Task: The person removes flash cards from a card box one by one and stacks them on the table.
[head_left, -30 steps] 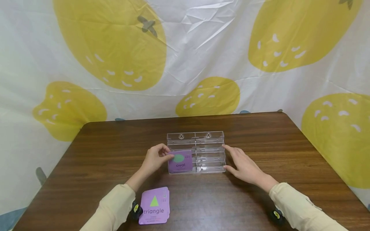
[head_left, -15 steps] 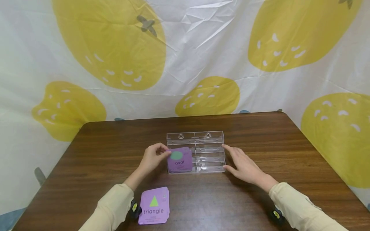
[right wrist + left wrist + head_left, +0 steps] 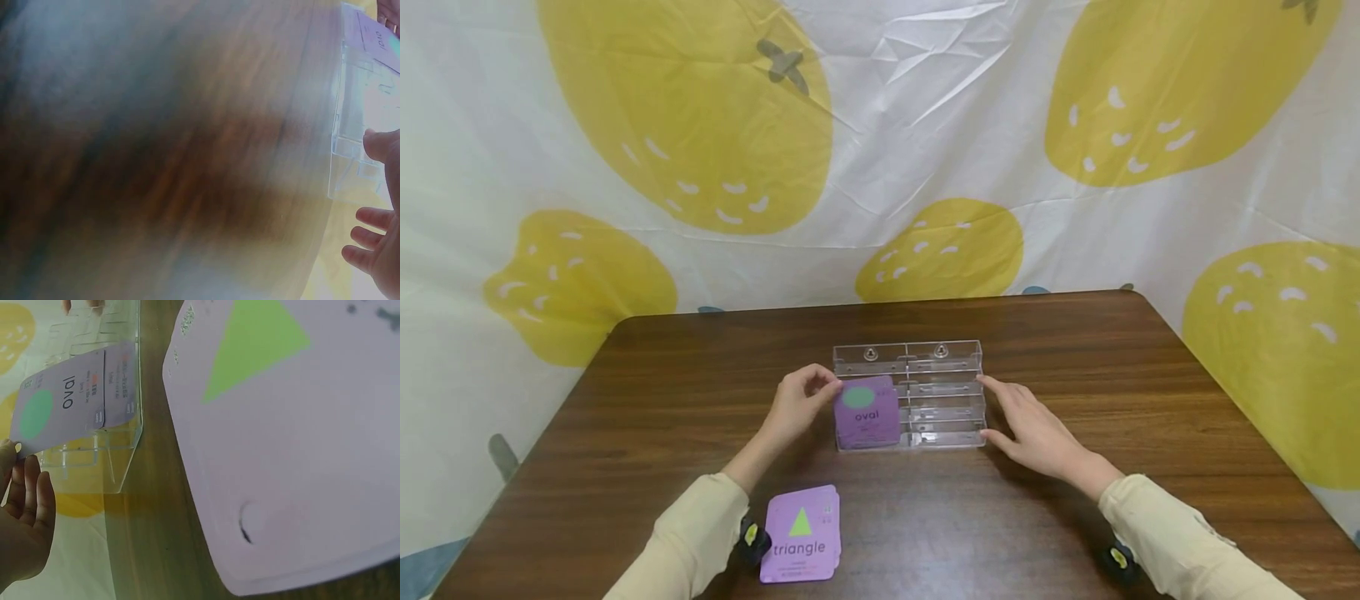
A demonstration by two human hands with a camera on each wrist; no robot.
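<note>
My left hand [image 3: 800,403] pinches a purple "oval" card [image 3: 868,421] by its upper left corner. The card leans in front of the lower left part of a clear acrylic card holder [image 3: 943,390]. In the left wrist view, a second purple card [image 3: 119,384] shows inside the holder's front pocket, partly covered by the oval card [image 3: 65,403]. My right hand [image 3: 1033,425] rests at the holder's right side, its thumb and index fingertip touching the edge and its fingers fairly straight. In the right wrist view, the thumb [image 3: 378,145] lies against the clear plastic.
A stack of purple cards [image 3: 801,533], a "triangle" card on top, lies on the brown wooden table [image 3: 985,525] beside my left wrist. A white cloth [image 3: 910,150] with yellow fruit prints hangs behind the table's back edge.
My left hand has risen slightly with the oval card, so that the card stands higher against the holder. The right hand and the holder stay in place.
</note>
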